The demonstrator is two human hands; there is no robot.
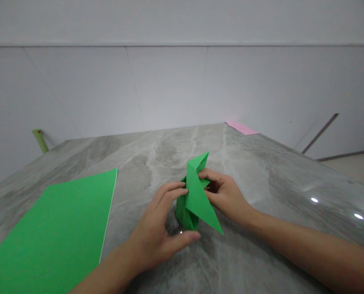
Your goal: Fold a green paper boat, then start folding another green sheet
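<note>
A folded green paper with a pointed, beak-like top and a long pointed flap at the lower right stands over the stone-look table. Behind and left of the flap, a bundle of tightly layered green folds shows; I cannot tell whether it is part of the same piece. My right hand pinches the paper from the right, its fingertips partly hidden behind it. My left hand curves round the left side, fingertips on the upper edge and thumb stretched by the bottom of the layered folds.
A stack of flat green paper sheets lies at the left. A pink paper rests at the table's far right edge, near the white wall. The grey marbled table reflects lights at the right. A light green object stands beyond the left edge.
</note>
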